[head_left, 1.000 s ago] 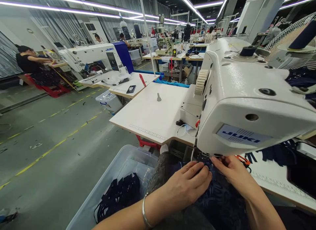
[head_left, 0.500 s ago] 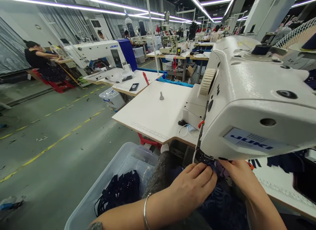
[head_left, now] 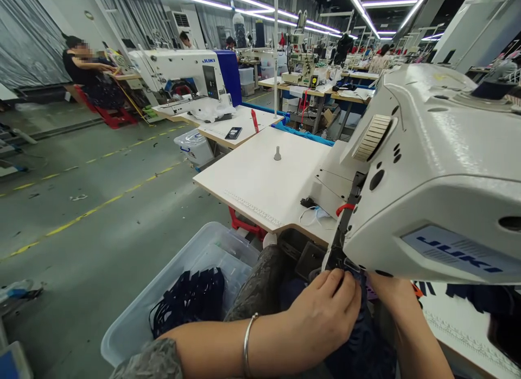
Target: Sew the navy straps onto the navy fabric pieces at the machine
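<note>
Dark navy fabric (head_left: 358, 335) hangs below the head of a white JUKI sewing machine (head_left: 439, 205) and drapes down toward my lap. My left hand (head_left: 325, 314), with a silver bangle on its wrist, pinches the fabric's upper edge close to the needle area. Behind the lower edge of the machine head, my right hand (head_left: 391, 295) reaches in from the right. Its fingertips are hidden there, beside the same fabric. The needle and presser foot cannot be made out clearly.
A clear plastic bin (head_left: 134, 297) with dark navy strips (head_left: 191, 300) stands at lower left. The white sewing table (head_left: 260, 178) bears a grey peg (head_left: 277, 153). Beyond are another JUKI machine (head_left: 183, 69), a phone (head_left: 233, 133) and a seated person (head_left: 89, 75).
The view has turned slightly left, so the machine head sits further right. My left hand still grips the fabric by the needle area; my right fingers are now more hidden behind the machine head.
</note>
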